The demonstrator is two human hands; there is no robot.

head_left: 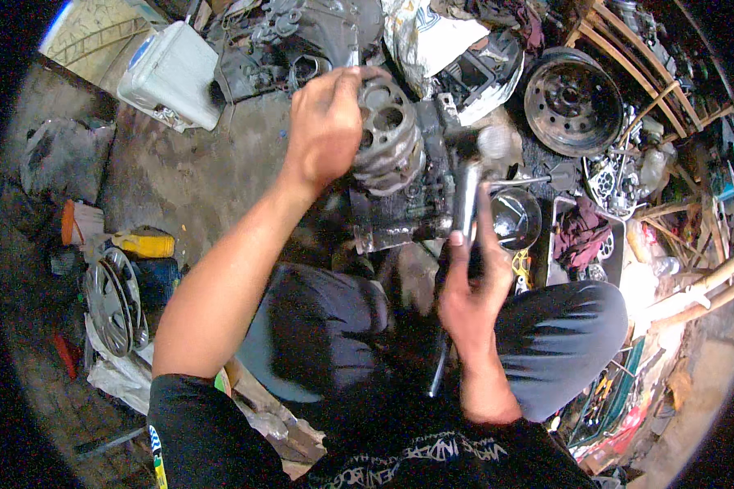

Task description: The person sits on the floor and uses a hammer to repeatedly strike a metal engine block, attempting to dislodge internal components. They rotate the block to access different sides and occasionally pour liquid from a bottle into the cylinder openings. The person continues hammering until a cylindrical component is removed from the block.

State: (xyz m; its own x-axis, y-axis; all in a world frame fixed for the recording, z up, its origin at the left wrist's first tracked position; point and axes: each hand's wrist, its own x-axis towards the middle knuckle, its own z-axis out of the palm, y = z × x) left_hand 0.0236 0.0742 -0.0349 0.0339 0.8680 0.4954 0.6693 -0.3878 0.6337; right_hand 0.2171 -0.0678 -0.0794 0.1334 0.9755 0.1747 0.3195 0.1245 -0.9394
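My right hand point(477, 301) is closed around the handle of a hammer point(467, 196), index finger stretched along its shiny shaft. The hammer's head is blurred by motion, and the handle's thin end comes out below the hand. My left hand point(326, 122) is closed at the upper left edge of a grey cast-metal part point(391, 134) with round holes in its face. A short shiny metal piece point(353, 55) sticks up past the left fingers; its lower end is hidden. The cast part rests against a dark, greasy metal block point(404, 220), between my knees and the far machine parts.
A white bucket-like container point(171, 77) stands at the far left. A steel wheel rim point(573, 99) and a wooden rack point(640, 61) are at the far right. Nearer on the right are a round clear bowl point(515, 218) and a tray with a maroon rag point(583, 236). Wheel covers point(112, 306) lie left.
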